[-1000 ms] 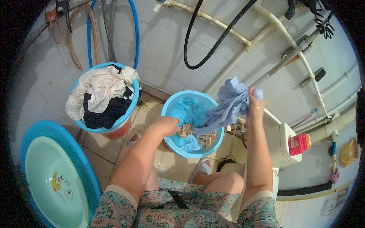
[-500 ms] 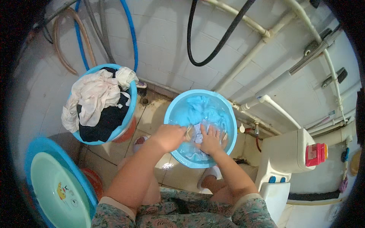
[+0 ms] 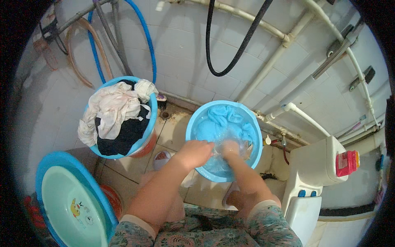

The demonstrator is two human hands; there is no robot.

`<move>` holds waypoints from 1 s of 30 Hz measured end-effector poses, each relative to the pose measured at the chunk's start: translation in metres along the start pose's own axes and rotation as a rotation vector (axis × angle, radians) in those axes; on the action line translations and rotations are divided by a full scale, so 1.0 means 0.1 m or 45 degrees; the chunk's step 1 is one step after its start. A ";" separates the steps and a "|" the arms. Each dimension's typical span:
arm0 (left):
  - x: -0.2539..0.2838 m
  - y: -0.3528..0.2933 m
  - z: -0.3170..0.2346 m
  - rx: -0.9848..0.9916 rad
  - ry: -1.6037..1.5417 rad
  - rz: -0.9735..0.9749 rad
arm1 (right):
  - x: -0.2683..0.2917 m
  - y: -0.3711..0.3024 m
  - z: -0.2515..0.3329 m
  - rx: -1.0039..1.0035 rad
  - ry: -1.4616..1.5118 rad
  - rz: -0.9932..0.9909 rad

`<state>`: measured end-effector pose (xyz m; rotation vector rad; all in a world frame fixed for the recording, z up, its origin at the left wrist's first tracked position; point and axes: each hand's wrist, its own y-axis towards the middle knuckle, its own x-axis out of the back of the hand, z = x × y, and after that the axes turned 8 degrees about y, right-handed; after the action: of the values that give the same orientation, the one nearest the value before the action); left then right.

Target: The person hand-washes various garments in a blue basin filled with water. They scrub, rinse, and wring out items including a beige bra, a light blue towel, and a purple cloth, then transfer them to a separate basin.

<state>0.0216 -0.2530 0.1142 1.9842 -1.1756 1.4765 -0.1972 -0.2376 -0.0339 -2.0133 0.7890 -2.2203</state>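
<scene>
A light blue basin (image 3: 190, 123) of water stands on the floor in front of me. Bunched sky-blue cloth (image 3: 224, 116) soaks in its far half. My left hand (image 3: 196, 153) is closed at the near left of the basin, its curled fingers on the side of a board whose tan edge (image 3: 249, 151) shows at the right; water covers most of it. My right hand (image 3: 230, 147) is down in splashing, foamy water over the board. Its fingers are hidden, and whatever lies under them cannot be made out.
A blue tub (image 3: 152, 119) heaped with white and black clothes (image 3: 119, 109) stands at the left. Nearer are a pale green basin (image 3: 53, 193) and a larger blue basin (image 3: 43, 164). At the right are a toilet (image 3: 304, 206), a tap (image 3: 283, 140) and wall pipes (image 3: 267, 61).
My right hand, spread flat over pale lavender cloth before, has moved down into the water, which now splashes around it. That cloth is hidden now. My left hand stays closed; the view has shifted slightly.
</scene>
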 end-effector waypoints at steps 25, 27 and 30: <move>-0.04 0.01 0.05 0.020 -0.066 0.066 | 1.13 -0.99 -0.47 0.023 -0.176 0.076; -0.03 0.06 0.05 0.030 -0.040 0.083 | 0.63 -1.06 -0.58 0.124 -0.254 -0.137; -0.04 0.11 0.03 0.031 -0.044 0.050 | -0.34 -0.68 -0.79 0.105 -0.455 -0.570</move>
<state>0.0138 -0.2599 0.1081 2.0212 -1.2233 1.4885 -0.2461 -0.1399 -0.0404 -2.6387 0.2224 -1.9272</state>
